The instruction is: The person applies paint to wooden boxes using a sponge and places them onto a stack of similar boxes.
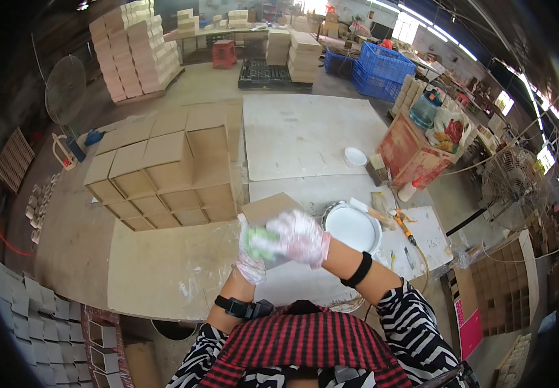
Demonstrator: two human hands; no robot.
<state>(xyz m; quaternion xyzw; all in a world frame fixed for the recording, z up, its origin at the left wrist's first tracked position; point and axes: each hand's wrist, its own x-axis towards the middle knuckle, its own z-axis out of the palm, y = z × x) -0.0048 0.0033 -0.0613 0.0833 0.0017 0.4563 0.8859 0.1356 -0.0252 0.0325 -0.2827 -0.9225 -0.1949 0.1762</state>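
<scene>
My hands, in pale, paint-smeared gloves, are close together over the near edge of the worktable (182,265). My left hand (251,255) is upright at the left side of a brown board box (276,207), its fingers wrapped at that edge and partly hidden. My right hand (300,238) is closed and bent over in front of the box. Between the hands shows a soft pale green thing (261,240), too blurred to name. Right of my right hand stands a round tub of white paint or glue (352,227), with a wide brush (371,213) laid across its rim.
Stacked brown boxes (163,168) stand on the left. A small white dish (355,156), a yellow air gun (405,223) with a hose and a red-capped bottle (411,189) lie to the right. Farther off are a red-brown cabinet (408,145), blue crates (383,68) and a fan (515,184).
</scene>
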